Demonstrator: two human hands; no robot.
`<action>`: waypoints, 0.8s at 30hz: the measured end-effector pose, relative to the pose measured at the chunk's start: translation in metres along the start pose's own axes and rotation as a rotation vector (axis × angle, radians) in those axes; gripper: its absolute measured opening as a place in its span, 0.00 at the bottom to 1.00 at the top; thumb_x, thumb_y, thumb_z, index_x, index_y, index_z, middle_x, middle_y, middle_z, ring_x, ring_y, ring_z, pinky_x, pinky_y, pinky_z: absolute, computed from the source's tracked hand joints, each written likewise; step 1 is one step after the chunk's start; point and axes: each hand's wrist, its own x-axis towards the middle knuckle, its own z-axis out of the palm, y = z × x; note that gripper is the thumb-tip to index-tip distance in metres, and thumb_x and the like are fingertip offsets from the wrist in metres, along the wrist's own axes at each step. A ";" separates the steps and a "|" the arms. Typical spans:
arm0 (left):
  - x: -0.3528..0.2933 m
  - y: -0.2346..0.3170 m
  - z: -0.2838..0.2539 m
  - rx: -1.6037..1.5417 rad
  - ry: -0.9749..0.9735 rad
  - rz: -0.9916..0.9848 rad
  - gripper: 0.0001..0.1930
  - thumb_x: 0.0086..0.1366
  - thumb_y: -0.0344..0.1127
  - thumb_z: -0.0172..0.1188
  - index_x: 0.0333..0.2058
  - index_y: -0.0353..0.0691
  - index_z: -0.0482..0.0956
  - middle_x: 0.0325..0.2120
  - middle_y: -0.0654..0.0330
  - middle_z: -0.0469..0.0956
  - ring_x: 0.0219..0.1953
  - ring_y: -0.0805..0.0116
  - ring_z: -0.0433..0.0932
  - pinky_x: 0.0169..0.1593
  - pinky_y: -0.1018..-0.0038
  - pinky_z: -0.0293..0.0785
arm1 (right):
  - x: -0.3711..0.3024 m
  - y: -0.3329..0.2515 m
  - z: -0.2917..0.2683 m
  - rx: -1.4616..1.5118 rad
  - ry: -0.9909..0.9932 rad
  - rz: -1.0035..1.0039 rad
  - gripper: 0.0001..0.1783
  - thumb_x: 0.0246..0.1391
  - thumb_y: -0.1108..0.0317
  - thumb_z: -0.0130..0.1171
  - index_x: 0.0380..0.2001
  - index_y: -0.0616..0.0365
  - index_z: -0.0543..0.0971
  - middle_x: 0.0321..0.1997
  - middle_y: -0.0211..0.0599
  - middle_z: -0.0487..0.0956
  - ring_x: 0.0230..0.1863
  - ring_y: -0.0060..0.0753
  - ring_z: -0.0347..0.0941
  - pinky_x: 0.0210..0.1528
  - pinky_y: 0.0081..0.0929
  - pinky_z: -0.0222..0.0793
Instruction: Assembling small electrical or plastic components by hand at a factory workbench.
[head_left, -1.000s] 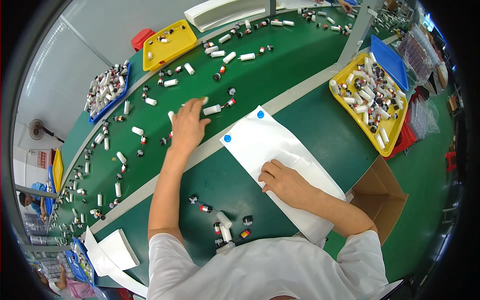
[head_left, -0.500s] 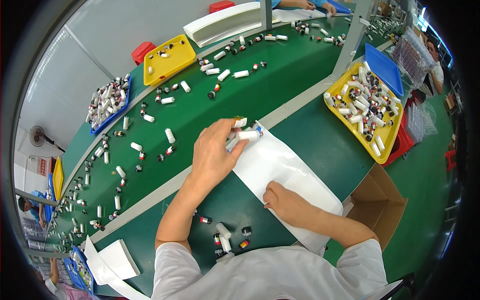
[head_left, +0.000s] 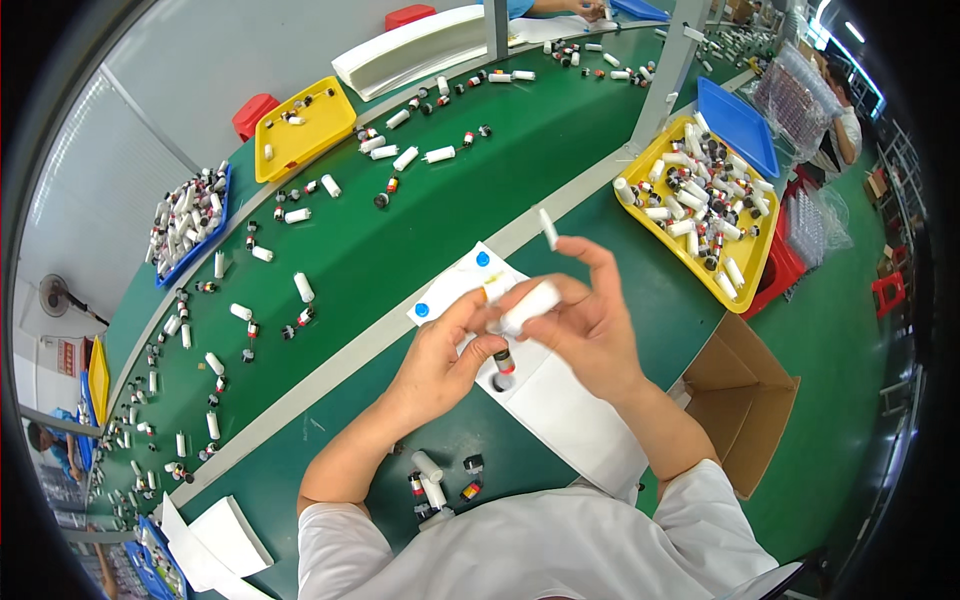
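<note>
In front of me, my left hand and my right hand meet above a long white sheet. The right fingers are closed round a white cylinder, blurred by motion. By the right index fingertip a slim white piece sticks up. Closed and pinching, the left hand has a small black, red and gold cylindrical part at its thumb tip. A yellowish-white bit shows at the left fingers. Two blue round dots mark the sheet's far end. Loose cylinders and black parts lie near my body.
A yellow tray heaped with cylinders stands at the right, beside a blue tray and an open cardboard box. Scattered cylinders lie on the green belt beyond a grey rail. Other people work at the edges.
My right hand has left the sheet and come up to meet the left, and it now grips the white cylinder. My left hand has lowered slightly. The whole view has shifted a little.
</note>
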 end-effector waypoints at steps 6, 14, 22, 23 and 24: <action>0.005 -0.009 0.001 -0.384 -0.199 -0.102 0.16 0.64 0.28 0.61 0.48 0.31 0.70 0.37 0.55 0.83 0.35 0.73 0.78 0.40 0.74 0.72 | 0.003 0.001 -0.005 0.075 0.102 -0.061 0.39 0.57 0.81 0.56 0.65 0.55 0.48 0.49 0.50 0.77 0.55 0.45 0.75 0.56 0.43 0.74; 0.007 -0.010 0.008 0.147 0.058 -0.084 0.15 0.58 0.28 0.68 0.40 0.34 0.71 0.34 0.54 0.82 0.34 0.70 0.80 0.39 0.74 0.75 | -0.012 0.019 -0.007 -0.114 -0.024 -0.088 0.38 0.63 0.74 0.53 0.68 0.54 0.44 0.48 0.47 0.75 0.47 0.39 0.76 0.49 0.34 0.72; 0.007 -0.031 0.002 -1.130 -0.311 -0.472 0.14 0.66 0.25 0.59 0.50 0.29 0.76 0.41 0.55 0.81 0.40 0.69 0.80 0.46 0.72 0.77 | 0.007 0.013 -0.017 0.018 -0.095 -0.103 0.43 0.60 0.81 0.47 0.70 0.53 0.35 0.50 0.44 0.72 0.50 0.35 0.72 0.53 0.35 0.66; 0.005 -0.032 0.006 -1.125 -0.321 -0.505 0.14 0.65 0.25 0.60 0.49 0.29 0.78 0.41 0.53 0.81 0.41 0.67 0.80 0.46 0.71 0.78 | 0.009 0.014 -0.017 0.014 -0.091 -0.104 0.43 0.60 0.81 0.47 0.70 0.53 0.35 0.50 0.44 0.72 0.50 0.35 0.72 0.53 0.35 0.66; 0.005 -0.031 0.009 -1.127 -0.327 -0.505 0.14 0.65 0.25 0.60 0.49 0.29 0.78 0.41 0.53 0.81 0.41 0.67 0.80 0.46 0.71 0.78 | 0.012 0.015 -0.017 -0.185 -0.027 -0.147 0.44 0.58 0.80 0.50 0.70 0.53 0.39 0.51 0.43 0.73 0.51 0.35 0.72 0.54 0.34 0.64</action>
